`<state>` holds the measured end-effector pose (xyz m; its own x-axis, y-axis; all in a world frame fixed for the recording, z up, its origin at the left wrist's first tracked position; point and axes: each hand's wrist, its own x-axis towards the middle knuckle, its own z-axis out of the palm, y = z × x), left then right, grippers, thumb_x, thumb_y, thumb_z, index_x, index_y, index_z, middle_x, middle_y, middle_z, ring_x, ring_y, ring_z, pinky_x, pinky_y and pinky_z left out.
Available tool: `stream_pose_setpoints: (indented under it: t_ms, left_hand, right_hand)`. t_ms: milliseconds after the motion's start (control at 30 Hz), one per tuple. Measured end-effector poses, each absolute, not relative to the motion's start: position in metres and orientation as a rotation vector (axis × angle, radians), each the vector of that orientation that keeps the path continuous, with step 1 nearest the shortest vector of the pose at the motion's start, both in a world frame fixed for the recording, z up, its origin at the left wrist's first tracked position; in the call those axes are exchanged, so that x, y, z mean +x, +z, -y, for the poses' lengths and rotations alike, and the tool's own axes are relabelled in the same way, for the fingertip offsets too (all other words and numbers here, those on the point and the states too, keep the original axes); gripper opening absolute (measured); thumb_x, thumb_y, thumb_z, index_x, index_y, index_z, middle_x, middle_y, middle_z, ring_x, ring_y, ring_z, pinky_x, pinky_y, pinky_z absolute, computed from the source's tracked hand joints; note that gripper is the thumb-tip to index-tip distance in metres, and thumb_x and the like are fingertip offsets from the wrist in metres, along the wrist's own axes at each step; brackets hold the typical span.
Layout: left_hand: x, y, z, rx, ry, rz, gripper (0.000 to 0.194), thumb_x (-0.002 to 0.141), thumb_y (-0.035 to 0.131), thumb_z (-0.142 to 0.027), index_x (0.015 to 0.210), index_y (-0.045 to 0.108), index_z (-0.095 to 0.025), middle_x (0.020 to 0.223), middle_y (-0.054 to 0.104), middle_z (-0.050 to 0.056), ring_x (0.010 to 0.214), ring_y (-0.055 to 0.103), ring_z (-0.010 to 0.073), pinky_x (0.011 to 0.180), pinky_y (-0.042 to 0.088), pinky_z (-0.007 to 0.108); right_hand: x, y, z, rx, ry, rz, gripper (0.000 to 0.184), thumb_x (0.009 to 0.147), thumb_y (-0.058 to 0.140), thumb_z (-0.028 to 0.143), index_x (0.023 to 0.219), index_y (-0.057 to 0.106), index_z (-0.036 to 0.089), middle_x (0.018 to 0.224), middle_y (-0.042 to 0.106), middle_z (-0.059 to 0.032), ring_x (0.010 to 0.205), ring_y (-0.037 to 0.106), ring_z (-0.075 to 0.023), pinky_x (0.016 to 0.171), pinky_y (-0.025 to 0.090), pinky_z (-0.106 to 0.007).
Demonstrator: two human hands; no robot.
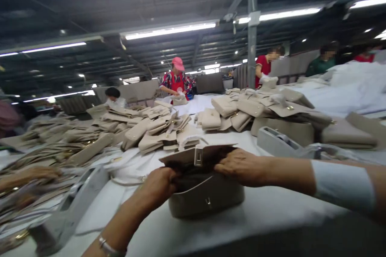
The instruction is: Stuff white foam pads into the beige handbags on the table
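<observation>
A taupe handbag (208, 200) stands upright on the white-covered table in front of me. Its flap (183, 156), with a metal clasp plate on it, is lifted, and the dark inside shows. At the bag's left side, my left hand (161, 188) is closed on the edge of the opening, its fingertips partly hidden inside. My right hand (238, 166) has curled fingers at the right side of the opening, under the flap, gripping the bag there. A small metal lock piece (208, 200) sits on the front panel.
Grey tape dispensers (279, 142) stand on both sides. Heaps of similar bags (229, 108) cover the table beyond. Another person's hand (39, 174) is at the left among straps. Several co-workers, one in a pink cap (177, 63), are farther back.
</observation>
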<state>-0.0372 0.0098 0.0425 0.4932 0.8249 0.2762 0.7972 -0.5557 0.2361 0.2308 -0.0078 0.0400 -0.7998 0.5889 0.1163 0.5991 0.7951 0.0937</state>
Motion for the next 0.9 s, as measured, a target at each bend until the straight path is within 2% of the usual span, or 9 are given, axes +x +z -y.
stream_pose_setpoints:
  t_ms: [100, 200, 267, 333, 467, 600, 700, 800, 900]
  left_hand:
    - [-0.030, 0.045, 0.001, 2.920, 0.233, -1.518, 0.017, 0.076, 0.057, -0.016, 0.087, 0.069, -0.023, 0.084, 0.067, 0.004, 0.087, 0.058, 0.0228, 0.076, 0.043, 0.032]
    - [-0.008, 0.053, 0.013, 3.176, 0.301, -1.399, 0.024, 0.085, 0.049, -0.018, 0.102, 0.065, -0.023, 0.103, 0.065, 0.006, 0.100, 0.053, 0.0268, 0.086, 0.039, 0.040]
    - [0.011, 0.057, 0.013, 3.147, 0.238, -1.242, 0.023, 0.089, 0.044, -0.020, 0.100, 0.064, -0.024, 0.099, 0.065, 0.005, 0.095, 0.055, 0.0232, 0.081, 0.040, 0.035]
    - [0.027, 0.059, 0.008, 3.022, 0.122, -1.168, 0.022, 0.090, 0.044, -0.023, 0.092, 0.065, -0.024, 0.090, 0.066, 0.004, 0.086, 0.057, 0.0197, 0.072, 0.040, 0.029]
    - [0.049, 0.058, -0.007, 2.901, 0.105, -1.130, 0.024, 0.090, 0.043, -0.030, 0.083, 0.064, -0.022, 0.081, 0.066, 0.003, 0.079, 0.059, 0.0176, 0.067, 0.037, 0.026]
    - [0.060, 0.054, -0.020, 2.721, 0.061, -1.079, 0.026, 0.090, 0.041, -0.033, 0.083, 0.062, -0.020, 0.080, 0.067, 0.003, 0.071, 0.058, 0.0155, 0.062, 0.036, 0.024]
    - [0.062, 0.051, -0.031, 2.557, 0.087, -0.959, 0.031, 0.090, 0.040, -0.037, 0.087, 0.063, -0.017, 0.084, 0.067, 0.004, 0.074, 0.058, 0.0155, 0.066, 0.039, 0.023]
    - [0.058, 0.049, -0.039, 2.327, 0.081, -0.804, 0.035, 0.091, 0.037, -0.039, 0.098, 0.064, -0.017, 0.093, 0.067, 0.003, 0.080, 0.058, 0.0153, 0.072, 0.041, 0.022]
    - [0.056, 0.052, -0.041, 2.231, 0.023, -0.764, 0.036, 0.090, 0.038, -0.040, 0.105, 0.062, -0.017, 0.097, 0.066, 0.002, 0.084, 0.057, 0.0155, 0.074, 0.041, 0.022]
  right_hand:
    - [0.241, 0.042, 0.009, -1.032, -0.163, 2.871, 0.038, 0.076, 0.058, 0.017, 0.114, 0.057, 0.017, 0.097, 0.057, -0.0087, 0.090, 0.052, -0.0210, 0.074, 0.043, -0.031]
    - [0.243, 0.039, 0.004, -0.975, 0.037, 2.798, 0.061, 0.072, 0.061, 0.016, 0.130, 0.045, 0.015, 0.117, 0.052, -0.0119, 0.103, 0.051, -0.0227, 0.084, 0.045, -0.033]
    - [0.244, 0.035, 0.004, -1.004, 0.173, 2.663, 0.074, 0.068, 0.065, 0.014, 0.136, 0.036, 0.011, 0.129, 0.044, -0.0151, 0.113, 0.047, -0.0233, 0.092, 0.043, -0.033]
    - [0.245, 0.031, 0.008, -1.074, 0.220, 2.563, 0.078, 0.066, 0.068, 0.015, 0.136, 0.035, 0.008, 0.132, 0.041, -0.0167, 0.118, 0.045, -0.0246, 0.097, 0.040, -0.033]
    - [0.250, 0.029, 0.024, -1.093, 0.126, 2.611, 0.063, 0.068, 0.067, 0.017, 0.127, 0.046, 0.008, 0.121, 0.053, -0.0160, 0.112, 0.048, -0.0273, 0.098, 0.038, -0.038]
    - [0.259, 0.035, 0.030, -1.168, 0.117, 2.469, 0.041, 0.079, 0.059, 0.023, 0.118, 0.054, 0.014, 0.109, 0.060, -0.0114, 0.102, 0.053, -0.0234, 0.092, 0.041, -0.035]
    - [0.267, 0.038, 0.025, -1.301, 0.086, 2.365, 0.025, 0.087, 0.050, 0.025, 0.107, 0.061, 0.016, 0.100, 0.064, -0.0098, 0.096, 0.055, -0.0229, 0.088, 0.041, -0.037]
    - [0.276, 0.039, 0.018, -1.302, 0.293, 2.378, 0.026, 0.088, 0.046, 0.022, 0.105, 0.065, 0.016, 0.101, 0.065, -0.0085, 0.094, 0.057, -0.0197, 0.084, 0.042, -0.030]
    - [0.281, 0.046, 0.012, -1.264, 0.461, 2.436, 0.032, 0.083, 0.050, 0.016, 0.110, 0.065, 0.018, 0.104, 0.066, -0.0063, 0.092, 0.059, -0.0168, 0.081, 0.042, -0.024]
